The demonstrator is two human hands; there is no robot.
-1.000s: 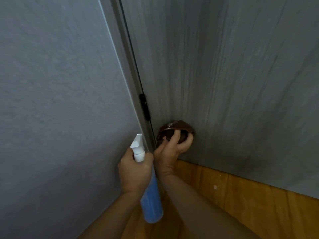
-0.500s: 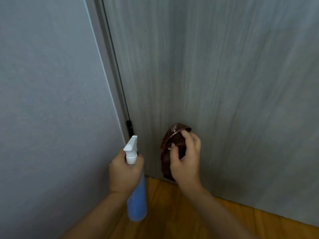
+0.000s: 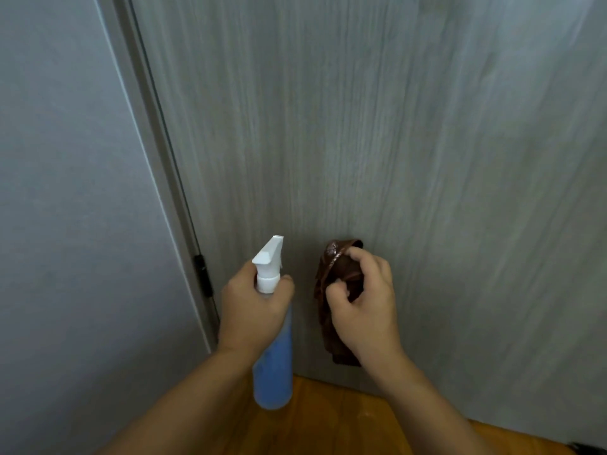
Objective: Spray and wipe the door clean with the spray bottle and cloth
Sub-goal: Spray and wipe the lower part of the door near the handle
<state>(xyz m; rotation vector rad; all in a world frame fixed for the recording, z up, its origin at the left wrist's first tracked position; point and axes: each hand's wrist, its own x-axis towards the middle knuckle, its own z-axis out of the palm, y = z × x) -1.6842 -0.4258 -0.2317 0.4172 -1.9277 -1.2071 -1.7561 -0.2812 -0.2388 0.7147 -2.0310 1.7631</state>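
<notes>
A grey wood-grain door point(image 3: 377, 126) fills most of the view. My left hand point(image 3: 251, 310) grips the neck of a blue spray bottle point(image 3: 274, 369) with a white nozzle that points up toward the door. My right hand point(image 3: 364, 303) holds a bunched brown cloth point(image 3: 331, 323) low on the door, a little above the floor. The cloth hangs down below my fingers. Whether the cloth touches the door I cannot tell.
A grey wall point(image 3: 72, 208) stands to the left, with the door frame point(image 3: 147, 126) and a black hinge point(image 3: 203, 277) along the door's left edge. Wooden floor point(image 3: 345, 418) runs under the door at the bottom.
My right hand has come away from the hinge-side bottom corner and moved right with the cloth, now bunched in the fist. The view has shifted, and the bottle has stayed in my left hand.
</notes>
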